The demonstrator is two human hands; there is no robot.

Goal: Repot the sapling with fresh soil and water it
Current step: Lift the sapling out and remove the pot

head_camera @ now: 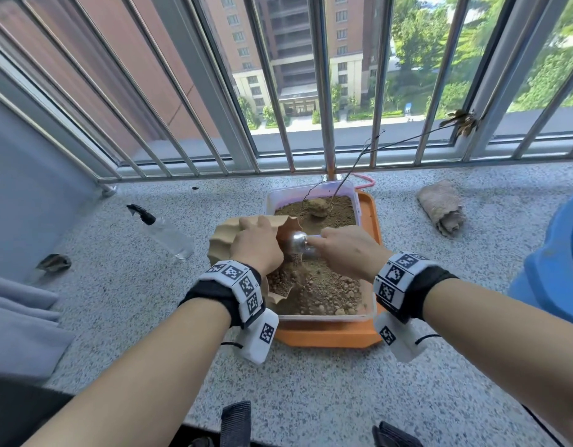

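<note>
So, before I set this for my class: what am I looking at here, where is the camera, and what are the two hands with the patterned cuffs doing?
There is no machine here: a person wears a camera on the head, looking down at their own arms. The patterned cuffs are wristbands. On a speckled ledge by window bars, a clear tub of soil stands in an orange tray. The left hand grips a tilted tan pot over the soil; the right hand holds a metal scoop at its mouth. The sapling lies at the tub's far end. A spray bottle and a cloth lie nearby.
</note>
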